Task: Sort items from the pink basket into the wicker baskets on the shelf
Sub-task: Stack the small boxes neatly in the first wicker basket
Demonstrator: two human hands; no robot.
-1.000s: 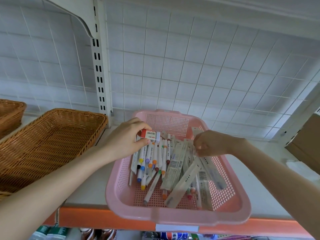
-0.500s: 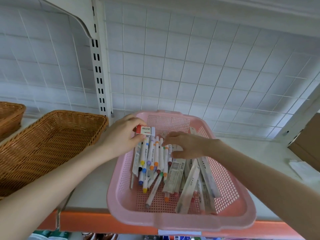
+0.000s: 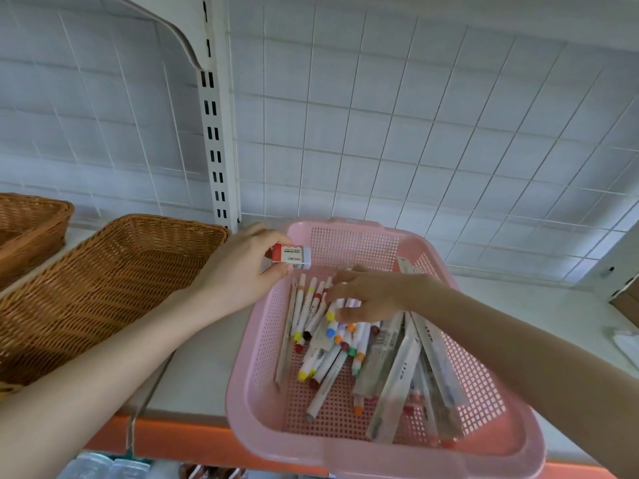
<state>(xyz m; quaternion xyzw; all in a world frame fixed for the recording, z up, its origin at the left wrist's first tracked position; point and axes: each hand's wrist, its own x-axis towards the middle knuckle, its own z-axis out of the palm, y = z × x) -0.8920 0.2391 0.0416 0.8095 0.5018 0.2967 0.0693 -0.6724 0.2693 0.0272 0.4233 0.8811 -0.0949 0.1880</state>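
Shelf (image 3: 200, 368), left end: 2 wicker baskets.
- Far wicker basket (image 3: 31, 229) is cut by the frame edge; contents not visible.
- Near wicker basket (image 3: 103, 288) sits well left of the pink one; no items show on the weave in view.

Left hand (image 3: 242, 271) pinches a sleeved eraser (image 3: 291, 254) between thumb and fingers. It is held above the pink basket's back-left corner, not yet over wicker.

Pink basket (image 3: 380, 454) sits at the shelf's front edge, overhanging it slightly. Inside are loose markers (image 3: 321, 354) with coloured caps on the left side and long packaged pens (image 3: 397, 375) on the right.

Right hand (image 3: 366, 299) has its fingers spread and loose, resting on the markers; no grip plainly shown.

Step, as judged: eraser picked, drop-off pending. The next move likely calls for a carry left over the near wicker rim, then release.
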